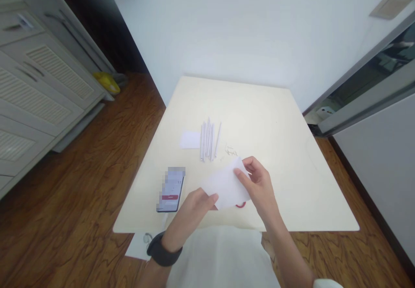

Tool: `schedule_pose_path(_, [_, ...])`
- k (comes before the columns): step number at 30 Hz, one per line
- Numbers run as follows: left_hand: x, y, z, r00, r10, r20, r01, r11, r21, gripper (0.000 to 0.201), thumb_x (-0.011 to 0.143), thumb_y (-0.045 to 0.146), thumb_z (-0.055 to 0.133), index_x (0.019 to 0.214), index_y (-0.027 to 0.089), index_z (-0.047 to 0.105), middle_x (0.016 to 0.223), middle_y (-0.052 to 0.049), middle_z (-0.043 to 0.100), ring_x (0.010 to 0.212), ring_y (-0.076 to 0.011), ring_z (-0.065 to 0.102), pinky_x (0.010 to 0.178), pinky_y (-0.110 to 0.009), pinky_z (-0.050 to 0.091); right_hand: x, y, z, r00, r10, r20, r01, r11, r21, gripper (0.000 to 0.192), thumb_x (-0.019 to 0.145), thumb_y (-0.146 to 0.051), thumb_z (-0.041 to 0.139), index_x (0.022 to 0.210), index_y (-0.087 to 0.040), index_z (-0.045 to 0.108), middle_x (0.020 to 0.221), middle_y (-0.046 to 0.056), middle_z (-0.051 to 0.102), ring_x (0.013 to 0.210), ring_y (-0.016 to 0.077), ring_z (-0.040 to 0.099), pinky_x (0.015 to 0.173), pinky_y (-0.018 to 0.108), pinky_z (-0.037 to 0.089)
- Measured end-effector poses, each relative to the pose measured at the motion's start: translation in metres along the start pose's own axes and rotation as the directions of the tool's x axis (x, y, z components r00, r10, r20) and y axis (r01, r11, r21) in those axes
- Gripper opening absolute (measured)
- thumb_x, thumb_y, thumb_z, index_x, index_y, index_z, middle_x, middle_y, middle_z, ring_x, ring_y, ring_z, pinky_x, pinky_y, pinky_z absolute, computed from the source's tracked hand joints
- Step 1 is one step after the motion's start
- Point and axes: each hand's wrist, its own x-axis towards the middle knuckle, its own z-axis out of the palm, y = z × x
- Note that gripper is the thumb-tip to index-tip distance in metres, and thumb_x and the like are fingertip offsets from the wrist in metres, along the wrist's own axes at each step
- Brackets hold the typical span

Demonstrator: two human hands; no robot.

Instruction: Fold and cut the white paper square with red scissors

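Observation:
A blank sheet of white paper (pixel 225 186) is held above the near part of the table between both hands. My left hand (pixel 200 199) pinches its lower left corner, thumb on top. At the upper right edge, my right hand (pixel 257 182) grips the same sheet between thumb and fingers. Beneath the paper a bit of a red ring-shaped thing (pixel 241 205) shows; the sheet hides the rest. Beyond the hands lie several thin rolled white paper sticks (pixel 207 141), side by side, one set slightly apart. Small white scraps (pixel 231 150) rest near them.
A white table (pixel 259 110) stands against the wall. On it, a flat white paper piece (pixel 190 140) lies left of the sticks, and a lit phone (pixel 171 190) lies near the left edge with a cable. White cabinets (pixel 42 84) stand at the left.

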Motion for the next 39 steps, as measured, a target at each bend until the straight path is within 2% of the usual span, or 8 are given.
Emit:
schedule_pose_path(3, [0.001,0.003,0.002,0.998,0.007,0.060,-0.005,0.999,-0.049,0.022,0.081,0.038,0.063,0.080,0.017,0.068,0.075,-0.004,0.073,0.069,-0.0198,0.068,0.070,-0.029,0.052,-0.005,-0.012,0.000,0.996,-0.084,-0.017,0.084,0.996,0.008,0.004,0.090,-0.019,0.053,0.091,-0.023,0.055,0.100,0.004,0.066,0.094,0.0183,0.062,0.072,0.028,0.050])
schedule_pose_path(8, [-0.003,0.013,0.004,0.997,0.001,0.080,0.007,0.994,-0.106,0.023,0.082,0.035,0.063,0.073,0.015,0.068,0.069,-0.005,0.074,0.070,-0.0218,0.070,0.070,-0.030,0.052,-0.014,-0.017,-0.002,0.959,-0.279,0.041,0.280,0.960,-0.005,0.025,0.090,-0.010,0.051,0.104,-0.027,0.064,0.113,0.003,0.069,0.104,0.0201,0.062,0.083,0.034,0.052])
schedule_pose_path(10, [-0.006,0.017,0.005,0.996,0.007,0.085,0.007,0.988,-0.155,0.021,0.082,0.034,0.063,0.079,0.014,0.068,0.070,-0.005,0.074,0.068,-0.0222,0.070,0.067,-0.030,0.052,-0.015,-0.014,-0.004,0.903,-0.419,0.093,0.424,0.905,-0.040,0.035,0.088,-0.005,0.049,0.108,-0.028,0.066,0.116,0.001,0.069,0.111,0.0211,0.060,0.092,0.038,0.049])
schedule_pose_path(14, [-0.008,0.021,0.005,0.995,0.024,0.095,-0.001,0.970,-0.242,0.021,0.083,0.033,0.063,0.089,0.014,0.069,0.076,-0.006,0.075,0.067,-0.0211,0.070,0.063,-0.029,0.052,-0.017,-0.008,-0.011,0.726,-0.633,0.268,0.681,0.715,-0.159,0.049,0.086,0.005,0.045,0.122,-0.024,0.062,0.125,0.004,0.065,0.119,0.0224,0.054,0.096,0.042,0.049])
schedule_pose_path(18, [-0.008,0.022,0.006,0.994,0.023,0.106,0.005,0.967,-0.256,0.030,0.085,0.036,0.059,0.102,0.013,0.069,0.086,-0.010,0.075,0.072,-0.0222,0.070,0.062,-0.030,0.052,-0.018,-0.002,-0.017,0.658,-0.651,0.380,0.750,0.612,-0.250,0.051,0.086,0.004,0.046,0.128,-0.021,0.057,0.132,0.007,0.060,0.124,0.0231,0.050,0.099,0.043,0.049])
schedule_pose_path(24, [-0.007,0.017,0.006,0.994,0.031,0.107,0.001,0.957,-0.290,0.030,0.085,0.028,0.060,0.111,0.017,0.067,0.094,-0.008,0.074,0.080,-0.0215,0.069,0.067,-0.029,0.051,-0.020,-0.003,-0.016,0.593,-0.667,0.452,0.804,0.462,-0.373,0.037,0.092,-0.006,0.047,0.125,-0.017,0.059,0.128,0.008,0.063,0.124,0.0206,0.052,0.096,0.038,0.051])
schedule_pose_path(30, [-0.003,0.008,0.006,0.992,0.072,0.103,-0.030,0.929,-0.368,0.029,0.084,0.019,0.060,0.112,0.021,0.067,0.103,-0.006,0.072,0.089,-0.0186,0.065,0.072,-0.025,0.049,-0.021,-0.003,-0.012,0.579,-0.630,0.518,0.806,0.348,-0.478,0.031,0.097,-0.013,0.042,0.119,-0.021,0.062,0.126,0.002,0.065,0.121,0.0169,0.054,0.107,0.042,0.038])
schedule_pose_path(39, [-0.004,0.015,0.007,0.996,0.022,0.089,0.026,0.867,-0.498,0.018,0.078,0.018,0.064,0.094,0.016,0.073,0.085,-0.006,0.075,0.080,-0.0207,0.068,0.069,-0.028,0.053,-0.018,0.002,-0.017,0.578,-0.593,0.561,0.810,0.328,-0.486,0.033,0.096,-0.010,0.041,0.119,-0.022,0.060,0.128,0.001,0.063,0.124,0.0161,0.052,0.110,0.043,0.033])
